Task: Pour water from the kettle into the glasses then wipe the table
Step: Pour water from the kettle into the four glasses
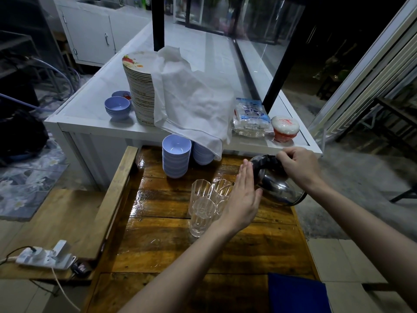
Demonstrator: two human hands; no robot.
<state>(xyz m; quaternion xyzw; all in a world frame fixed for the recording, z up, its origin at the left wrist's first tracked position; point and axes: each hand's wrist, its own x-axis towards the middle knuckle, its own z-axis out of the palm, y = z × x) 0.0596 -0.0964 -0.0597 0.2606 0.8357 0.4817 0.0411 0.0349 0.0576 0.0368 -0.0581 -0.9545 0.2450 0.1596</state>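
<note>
A steel kettle (279, 188) with a black top is tilted to the left above the wet wooden table (171, 245). My right hand (297, 168) grips its handle from above. My left hand (241, 199) is flat with straight fingers, its palm against the kettle's left side, and holds nothing. Several clear ribbed glasses (200, 208) stand bunched together just left of that hand; some are partly hidden behind it. A blue cloth (295, 292) lies at the table's near right corner.
Two stacks of blue bowls (176, 158) stand at the table's far edge. Behind is a white counter (94, 109) with a tall stack of plates (140, 91), a white cloth (191, 98), packets and more bowls. A power strip (45, 258) lies on the bench to the left.
</note>
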